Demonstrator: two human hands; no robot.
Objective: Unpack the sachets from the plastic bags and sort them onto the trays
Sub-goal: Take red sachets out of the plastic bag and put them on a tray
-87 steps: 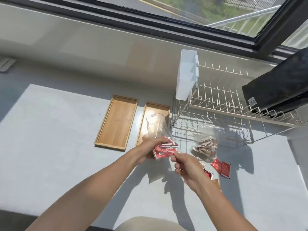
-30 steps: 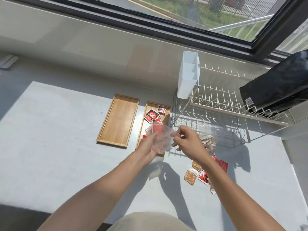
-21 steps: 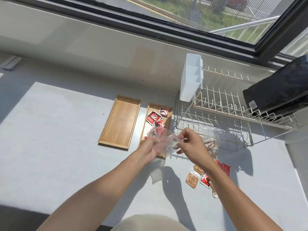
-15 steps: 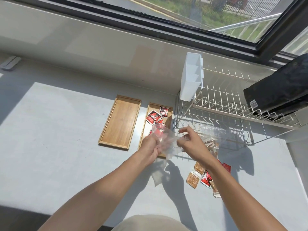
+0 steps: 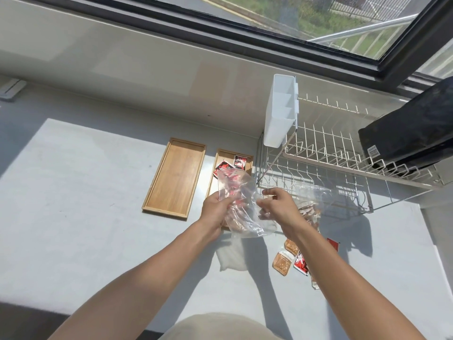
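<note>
Both hands [image 5: 215, 209] [image 5: 279, 207] pinch clear bag [image 5: 241, 200] | bag hides right tray [image 5: 248, 159] | second bag [image 5: 311, 200] contents unclear

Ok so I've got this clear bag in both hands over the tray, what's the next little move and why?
Probably set the clear bag aside and reach for the second bag by the rack. The held one looks emptied, though I can't be sure through the crumpled plastic; red sachets already lie on the right tray. The left tray has none, and the second bag holds brown ones.
</note>
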